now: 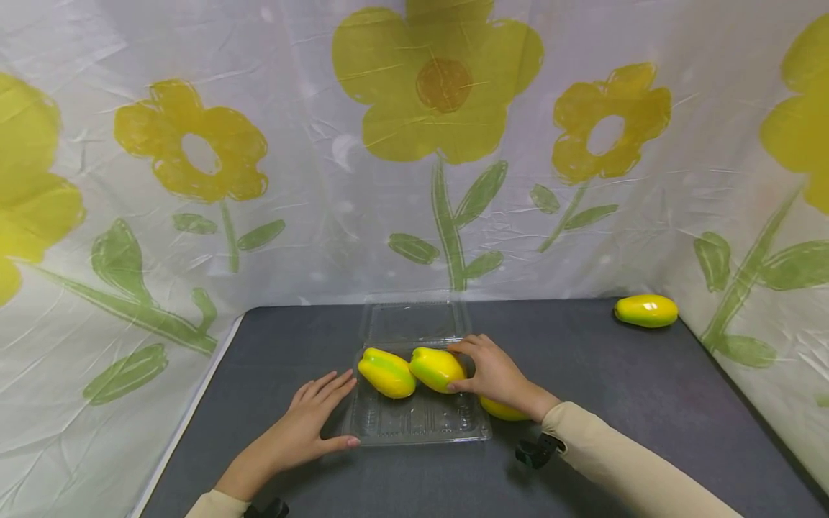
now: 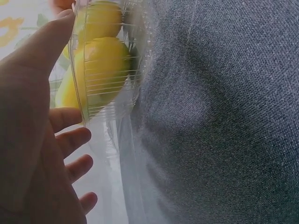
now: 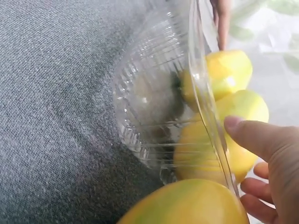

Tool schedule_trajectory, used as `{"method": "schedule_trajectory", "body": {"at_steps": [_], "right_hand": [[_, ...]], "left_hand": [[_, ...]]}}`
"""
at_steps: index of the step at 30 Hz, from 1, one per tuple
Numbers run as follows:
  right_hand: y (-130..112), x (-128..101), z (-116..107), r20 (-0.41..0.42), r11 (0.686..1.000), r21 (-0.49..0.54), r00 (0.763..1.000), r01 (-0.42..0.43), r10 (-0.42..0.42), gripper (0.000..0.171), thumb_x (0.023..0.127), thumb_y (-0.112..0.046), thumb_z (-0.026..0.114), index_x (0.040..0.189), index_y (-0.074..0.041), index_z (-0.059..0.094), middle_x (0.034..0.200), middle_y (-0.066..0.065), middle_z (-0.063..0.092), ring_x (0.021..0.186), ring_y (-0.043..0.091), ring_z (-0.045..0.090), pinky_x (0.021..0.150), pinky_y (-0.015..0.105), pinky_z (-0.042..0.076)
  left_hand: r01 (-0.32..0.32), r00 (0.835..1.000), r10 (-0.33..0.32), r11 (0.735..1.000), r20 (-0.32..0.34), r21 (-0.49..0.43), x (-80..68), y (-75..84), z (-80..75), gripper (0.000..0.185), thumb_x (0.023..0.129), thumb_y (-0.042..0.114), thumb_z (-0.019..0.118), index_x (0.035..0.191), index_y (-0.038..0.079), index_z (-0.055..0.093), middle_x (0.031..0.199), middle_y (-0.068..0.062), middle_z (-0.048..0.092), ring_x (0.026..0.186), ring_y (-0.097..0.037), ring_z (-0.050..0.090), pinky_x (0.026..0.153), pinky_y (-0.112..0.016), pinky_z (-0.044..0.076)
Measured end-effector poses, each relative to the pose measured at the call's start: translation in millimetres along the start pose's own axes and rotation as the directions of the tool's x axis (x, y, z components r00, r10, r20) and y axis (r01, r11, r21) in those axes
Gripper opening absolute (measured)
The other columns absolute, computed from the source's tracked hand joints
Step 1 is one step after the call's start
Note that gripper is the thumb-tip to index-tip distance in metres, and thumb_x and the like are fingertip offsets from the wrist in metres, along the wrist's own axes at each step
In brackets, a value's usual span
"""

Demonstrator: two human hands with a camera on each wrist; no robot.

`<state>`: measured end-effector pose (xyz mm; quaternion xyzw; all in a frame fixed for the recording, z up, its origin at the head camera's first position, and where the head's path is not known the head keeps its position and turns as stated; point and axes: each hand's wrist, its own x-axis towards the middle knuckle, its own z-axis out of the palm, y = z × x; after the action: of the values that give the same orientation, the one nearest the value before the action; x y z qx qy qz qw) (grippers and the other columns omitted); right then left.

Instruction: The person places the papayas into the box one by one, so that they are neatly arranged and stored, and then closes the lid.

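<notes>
A clear plastic clamshell box [image 1: 419, 424] lies on the dark table with its lid [image 1: 414, 321] folded back, away from me. Inside its base are two yellow-green papayas, a left papaya [image 1: 386, 373] and a right papaya [image 1: 437, 370], side by side and touching. My right hand [image 1: 491, 370] holds the right papaya between thumb and fingers. Partly hidden below that hand, another papaya [image 1: 504, 409] rests just outside the box's right edge. At the left edge is my left hand [image 1: 311, 417], fingers extended; in the left wrist view its fingertips [image 2: 80, 135] are by the rim.
One more papaya [image 1: 646, 311] lies at the table's far right corner. A white curtain [image 1: 311, 216] printed with yellow flowers hangs behind and along both sides of the dark cloth-covered table [image 1: 583, 367]. Black straps [image 1: 540, 451] are on the wrists.
</notes>
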<state>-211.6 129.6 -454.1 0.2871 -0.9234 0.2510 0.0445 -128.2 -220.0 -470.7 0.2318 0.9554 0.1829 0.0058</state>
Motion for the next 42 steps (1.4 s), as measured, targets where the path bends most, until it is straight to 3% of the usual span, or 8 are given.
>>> {"method": "schedule_trajectory", "body": {"at_steps": [10,26,42], "right_hand": [[2.4,-5.2,-18.1,0.023,0.999,0.036,1.0,-0.01,0.009,0.069,0.077,-0.039,0.084,0.136,-0.015,0.06,0.13,0.005,0.062,0.124,0.027,0.056,0.1,0.05,0.05],[25.0,-23.3,-45.7,-0.031,0.999,0.038,0.999,-0.036,0.038,0.067,0.078,-0.035,0.084,0.137,-0.014,0.06,0.13,0.005,0.061,0.118,0.027,0.058,0.095,0.052,0.051],[73.0,-48.8,-71.1,-0.077,0.99,0.048,0.987,-0.134,0.138,0.068,0.08,-0.036,0.082,0.138,-0.012,0.057,0.13,0.01,0.06,0.116,0.033,0.058,0.092,0.055,0.051]], "left_hand": [[-0.004,1.0,0.004,1.0,0.002,0.007,0.1,1.7,-1.0,0.092,0.082,0.06,0.07,0.154,0.014,0.036,0.163,-0.01,0.032,0.148,-0.042,0.029,0.112,-0.072,0.021],[-0.004,1.0,0.004,1.0,-0.002,-0.001,-0.7,1.1,-0.7,0.092,0.082,0.057,0.071,0.154,0.012,0.035,0.163,-0.011,0.031,0.148,-0.043,0.029,0.112,-0.071,0.021],[0.017,1.0,-0.017,1.0,0.01,-0.005,-0.3,-0.8,-0.1,0.094,0.082,0.059,0.071,0.155,0.014,0.034,0.164,-0.008,0.029,0.149,-0.041,0.027,0.113,-0.07,0.019]]}}
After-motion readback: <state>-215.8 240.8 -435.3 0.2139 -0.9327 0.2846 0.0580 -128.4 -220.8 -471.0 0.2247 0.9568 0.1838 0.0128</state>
